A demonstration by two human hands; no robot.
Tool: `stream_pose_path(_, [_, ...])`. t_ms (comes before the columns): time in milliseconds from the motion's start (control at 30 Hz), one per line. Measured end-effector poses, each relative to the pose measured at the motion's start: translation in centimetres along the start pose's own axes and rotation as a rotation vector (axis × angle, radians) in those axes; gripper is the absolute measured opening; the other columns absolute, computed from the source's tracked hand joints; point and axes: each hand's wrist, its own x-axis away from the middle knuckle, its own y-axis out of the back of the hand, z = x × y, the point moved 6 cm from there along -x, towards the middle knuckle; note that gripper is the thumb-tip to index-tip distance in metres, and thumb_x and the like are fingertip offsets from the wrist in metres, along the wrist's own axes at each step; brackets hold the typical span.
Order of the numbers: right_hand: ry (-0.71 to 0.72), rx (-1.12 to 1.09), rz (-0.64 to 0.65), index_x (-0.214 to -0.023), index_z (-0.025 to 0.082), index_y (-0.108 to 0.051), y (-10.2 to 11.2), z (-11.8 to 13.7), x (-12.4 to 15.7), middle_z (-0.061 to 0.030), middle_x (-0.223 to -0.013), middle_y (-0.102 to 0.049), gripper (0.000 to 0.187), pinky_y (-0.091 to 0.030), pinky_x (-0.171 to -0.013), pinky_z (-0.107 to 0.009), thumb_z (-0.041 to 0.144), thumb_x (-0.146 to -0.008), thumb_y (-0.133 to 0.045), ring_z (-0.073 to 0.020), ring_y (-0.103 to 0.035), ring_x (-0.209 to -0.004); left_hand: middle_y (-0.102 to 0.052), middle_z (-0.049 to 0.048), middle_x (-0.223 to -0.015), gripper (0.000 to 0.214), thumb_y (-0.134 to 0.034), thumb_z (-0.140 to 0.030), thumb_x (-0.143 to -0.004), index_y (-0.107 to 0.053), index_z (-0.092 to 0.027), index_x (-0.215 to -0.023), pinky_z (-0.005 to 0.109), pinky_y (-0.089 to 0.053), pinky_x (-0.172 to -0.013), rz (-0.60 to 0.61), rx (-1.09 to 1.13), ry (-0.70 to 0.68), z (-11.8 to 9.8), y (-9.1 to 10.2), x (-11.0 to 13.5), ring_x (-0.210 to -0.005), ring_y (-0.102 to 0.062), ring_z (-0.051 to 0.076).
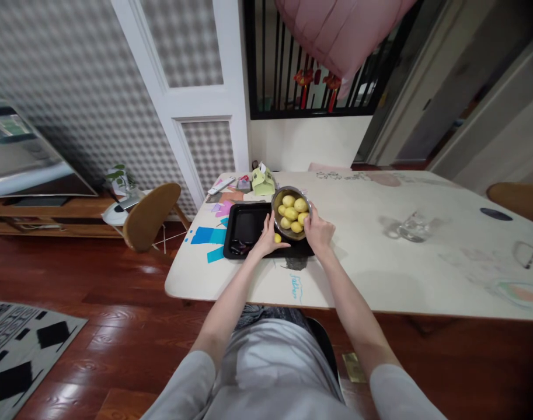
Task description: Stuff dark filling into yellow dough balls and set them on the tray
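Note:
A round metal bowl (285,193) full of yellow lemons (294,213) is tilted toward me above the right part of a black tray (236,216). My right hand (319,234) grips the bowl's right rim, fingers closed over its edge. On the opposite side, my left hand (266,238) holds the bowl's lower left wall, its thumb stretched out to the right. One yellow lemon (277,238) shows just below the bowl, beside the left thumb. Dark glossy items (239,247), too small to name, lie in the tray's near left corner.
The white table (362,274) bears drawings and coloured patches. Behind the tray stand a green paper box (262,181) and a white remote (221,186). A clear glass object (414,228) is to the right. A wooden chair (151,217) stands left; a pink balloon (342,32) hangs above.

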Motion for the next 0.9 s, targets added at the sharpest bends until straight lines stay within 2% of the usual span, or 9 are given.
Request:
stream_pose_path(200, [0.018,0.009,-0.026,-0.155,0.012,-0.051,0.2,-0.2,0.0,-0.0078,-0.072,-0.075,0.056,-0.025,-0.059,-0.030,0.026,-0.101,-0.049,-0.0166,-0.058,-0.056,0.011,0.0253,-0.175,0.153,-0.094,-0.065,-0.064,0.009,-0.023,-0.169,0.063,-0.010,-0.133,0.015,0.039,-0.060,-0.3,-0.2,-0.2,-0.165,0.009,0.043])
stream_pose_path(467, [0.013,-0.026,-0.081,-0.154,0.012,-0.053,0.0,-0.9,-0.2,-0.0059,-0.069,-0.072,0.055,-0.023,-0.058,-0.031,0.024,-0.100,-0.047,-0.0148,-0.053,-0.053,0.003,0.0285,-0.174,0.151,-0.092,-0.064,-0.068,0.011,-0.018,-0.168,0.057,-0.009,-0.134,-0.026,0.067,-0.016,0.2,0.0,-0.3,-0.166,0.002,0.042])
stream_pose_path(667, [0.031,-0.008,-0.109,-0.151,0.014,-0.058,-0.3,-1.0,-0.1,-0.0058,-0.070,-0.073,0.053,-0.024,-0.057,-0.030,0.023,-0.100,-0.046,-0.0142,-0.053,-0.053,-0.009,0.0272,-0.172,0.148,-0.091,-0.063,-0.070,0.011,-0.020,-0.169,0.059,-0.009,-0.133,-0.016,0.068,-0.038,-0.2,0.2,-0.1,-0.165,-0.009,0.042])
stream_pose_path(900, [0.061,0.035,-0.169,-0.157,0.015,-0.052,-0.4,-1.4,-0.1,-0.0044,-0.068,-0.071,0.060,-0.026,-0.058,-0.030,0.019,-0.097,-0.048,-0.0146,-0.053,-0.056,-0.016,0.0262,-0.170,0.144,-0.089,-0.062,-0.073,0.009,-0.020,-0.169,0.058,-0.014,-0.133,-0.010,0.068,-0.016,0.0,0.1,0.0,-0.163,-0.018,0.042])
